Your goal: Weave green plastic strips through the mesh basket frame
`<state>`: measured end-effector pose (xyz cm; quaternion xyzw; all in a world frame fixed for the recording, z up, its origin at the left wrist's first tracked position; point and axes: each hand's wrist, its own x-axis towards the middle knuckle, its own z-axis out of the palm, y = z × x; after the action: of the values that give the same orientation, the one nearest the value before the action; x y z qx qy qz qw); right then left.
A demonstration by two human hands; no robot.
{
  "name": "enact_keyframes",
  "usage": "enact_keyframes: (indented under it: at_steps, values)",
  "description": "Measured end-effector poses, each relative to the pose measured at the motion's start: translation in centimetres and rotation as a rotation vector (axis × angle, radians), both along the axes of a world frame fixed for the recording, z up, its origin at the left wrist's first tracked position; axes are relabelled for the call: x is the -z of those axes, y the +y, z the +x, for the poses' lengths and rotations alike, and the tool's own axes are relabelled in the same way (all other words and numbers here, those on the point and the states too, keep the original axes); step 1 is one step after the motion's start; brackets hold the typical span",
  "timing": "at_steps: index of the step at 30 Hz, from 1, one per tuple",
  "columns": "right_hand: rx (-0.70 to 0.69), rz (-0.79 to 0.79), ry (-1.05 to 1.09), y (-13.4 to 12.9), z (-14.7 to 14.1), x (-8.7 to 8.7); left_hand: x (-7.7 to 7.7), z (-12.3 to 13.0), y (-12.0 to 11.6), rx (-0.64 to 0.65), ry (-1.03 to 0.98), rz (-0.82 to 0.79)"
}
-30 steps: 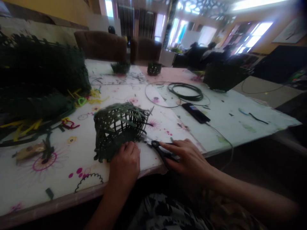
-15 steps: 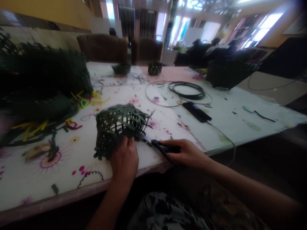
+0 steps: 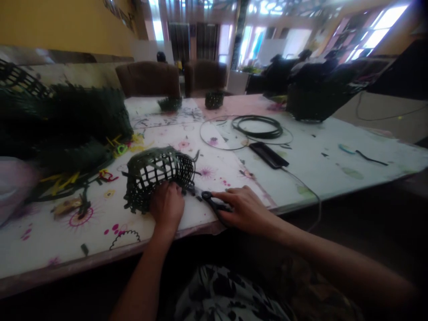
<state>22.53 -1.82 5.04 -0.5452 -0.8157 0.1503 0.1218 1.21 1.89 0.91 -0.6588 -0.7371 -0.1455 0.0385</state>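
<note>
A dark green woven basket (image 3: 157,162) of open lattice lies tilted on the table, a few strip ends sticking out at its right edge. My left hand (image 3: 168,206) is closed on the basket's near side, fingertips partly hidden against the weave. In my right hand (image 3: 245,207) is a pair of black-handled scissors (image 3: 207,196), its fingers through and around the handles. The scissor blades point left toward the basket's lower right edge, close to my left fingertips; whether they touch a strip I cannot tell.
A large pile of dark green woven work (image 3: 87,116) fills the left side, with yellow strips (image 3: 60,180) beside it. Beyond the basket lie a coil of dark strip (image 3: 257,127) and a corded phone (image 3: 269,155). Two small baskets (image 3: 214,100) stand farther back; people sit in the background.
The basket has turned a little, showing more of its open lattice. Both hands and the scissors have shifted slightly left in view, and the camera view has moved too.
</note>
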Motion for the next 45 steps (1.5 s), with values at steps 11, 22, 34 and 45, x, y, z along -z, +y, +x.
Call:
enact_keyframes:
  at_steps: [11, 22, 34, 45]
  values:
    - [0.166, 0.218, -0.301, 2.6, 6.6, -1.2, -0.3, 0.2, -0.1, -0.027, -0.031, -0.011]
    - [-0.035, -0.016, 0.257, 3.9, -6.3, 2.2, -0.5, 0.2, -0.2, -0.028, -0.037, -0.023]
    - [0.117, -0.07, 0.558, 5.4, -9.3, 4.3, -0.6, -0.3, -0.1, -0.007, -0.118, -0.061]
    - [0.437, -0.225, 0.512, 6.2, -10.5, 3.3, -0.2, -0.6, 0.2, 0.003, -0.17, -0.045]
